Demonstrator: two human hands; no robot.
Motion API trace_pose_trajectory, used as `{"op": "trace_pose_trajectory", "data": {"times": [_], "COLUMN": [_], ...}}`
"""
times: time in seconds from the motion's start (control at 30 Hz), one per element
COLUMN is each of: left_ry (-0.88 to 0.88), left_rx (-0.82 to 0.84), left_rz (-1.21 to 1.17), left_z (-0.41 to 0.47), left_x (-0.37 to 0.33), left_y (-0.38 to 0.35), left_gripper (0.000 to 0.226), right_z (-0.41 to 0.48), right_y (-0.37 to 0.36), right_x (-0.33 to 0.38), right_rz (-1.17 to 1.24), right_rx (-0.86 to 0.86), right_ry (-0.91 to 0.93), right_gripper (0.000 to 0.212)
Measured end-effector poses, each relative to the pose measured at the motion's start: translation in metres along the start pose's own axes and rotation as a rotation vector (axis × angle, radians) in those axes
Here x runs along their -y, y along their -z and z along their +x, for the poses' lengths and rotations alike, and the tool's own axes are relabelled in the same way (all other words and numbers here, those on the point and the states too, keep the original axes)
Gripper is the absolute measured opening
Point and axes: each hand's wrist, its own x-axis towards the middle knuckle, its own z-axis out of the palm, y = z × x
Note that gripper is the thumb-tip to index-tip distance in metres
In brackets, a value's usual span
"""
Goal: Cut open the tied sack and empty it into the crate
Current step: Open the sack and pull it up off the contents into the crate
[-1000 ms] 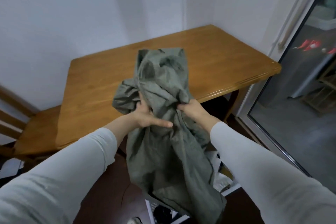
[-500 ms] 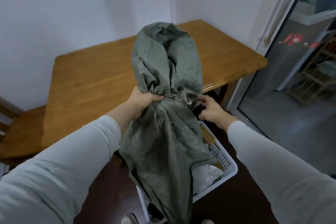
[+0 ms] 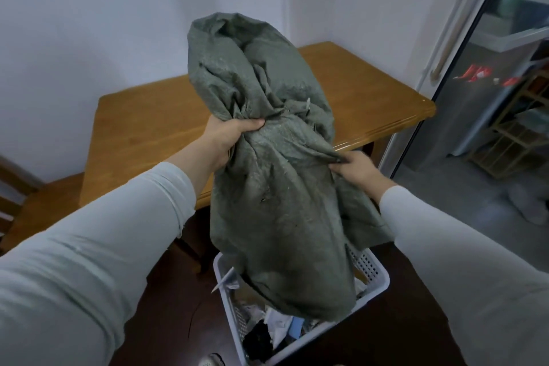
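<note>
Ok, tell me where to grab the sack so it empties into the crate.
Probably the bulging top end of the sack, from above: it stands over the bunched waist the left hand grips, while the lower end hangs into the crate.

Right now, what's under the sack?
A white crate sits under the sack, holding jumbled dark and white items. The sack hides most of its inside.

My left hand (image 3: 228,135) gripped the bunched grey-green sack (image 3: 276,187) at its middle; my right hand (image 3: 355,168) pinched a fold beside it. Below my fingers the sack hung into the white crate (image 3: 372,272), wooden table (image 3: 154,125) beyond.
</note>
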Motion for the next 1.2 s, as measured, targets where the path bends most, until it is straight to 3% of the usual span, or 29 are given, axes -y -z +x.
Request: {"op": "trace_pose_trajectory", "data": {"times": [0.2, 0.33, 0.4, 0.47, 0.53, 0.6, 0.67, 0.7, 0.77, 0.83, 0.9, 1.07, 1.2], "left_ry": [-0.070, -0.124, -0.146, -0.154, -0.170, -0.210, -0.235, -0.241, -0.254, -0.258, -0.262, -0.331, -0.441], "left_rx": [0.020, 0.040, 0.025, -0.010, -0.050, -0.079, -0.083, -0.077, -0.022, 0.026, 0.013, -0.126, -0.157], "left_rz": [-0.006, -0.003, -0.012, -0.027, -0.049, -0.071, -0.078, -0.081, -0.066, 0.003, 0.067, 0.036, -0.043], "left_z": [-0.008, -0.018, -0.024, -0.031, -0.036, -0.046, -0.053, -0.057, -0.065, -0.072, -0.074, -0.074, -0.083], "left_x": [-0.022, -0.036, -0.045, -0.052, -0.054, -0.054, -0.052, -0.051, -0.050, -0.054, -0.061, -0.089, -0.102], "left_y": [-0.012, -0.024, -0.030, -0.034, -0.037, -0.039, -0.039, -0.038, -0.031, -0.015, 0.009, 0.049, 0.053], "left_gripper": [0.067, 0.068, 0.067, 0.073, 0.079, 0.072, 0.071, 0.071, 0.067, 0.063, 0.058, 0.063, 0.057], "right_z": [-0.003, -0.007, -0.011, -0.017, -0.027, -0.038, -0.043, -0.045, -0.048, -0.052, -0.062, -0.084, -0.094], "right_y": [0.053, 0.076, 0.085, 0.091, 0.094, 0.093, 0.086, 0.082, 0.076, 0.079, 0.086, 0.101, 0.078], "right_x": [0.012, 0.011, 0.010, 0.013, 0.023, 0.037, 0.050, 0.056, 0.066, 0.070, 0.074, 0.107, 0.116], "right_rz": [0.158, 0.081, 0.068, 0.020, 0.028, 0.276, 0.446, 0.403, 0.159, -0.132, -0.227, -0.061, 0.229], "right_rx": [-0.239, -0.334, -0.340, -0.252, -0.053, 0.176, 0.259, 0.218, -0.021, -0.257, -0.404, -0.683, -0.707], "right_ry": [-0.070, -0.048, -0.060, -0.079, -0.060, 0.028, 0.135, 0.191, 0.257, 0.203, 0.126, 0.047, 0.202], "right_gripper": [0.048, 0.031, 0.035, 0.042, 0.050, 0.061, 0.068, 0.063, 0.043, 0.034, 0.029, 0.035, 0.043]}}
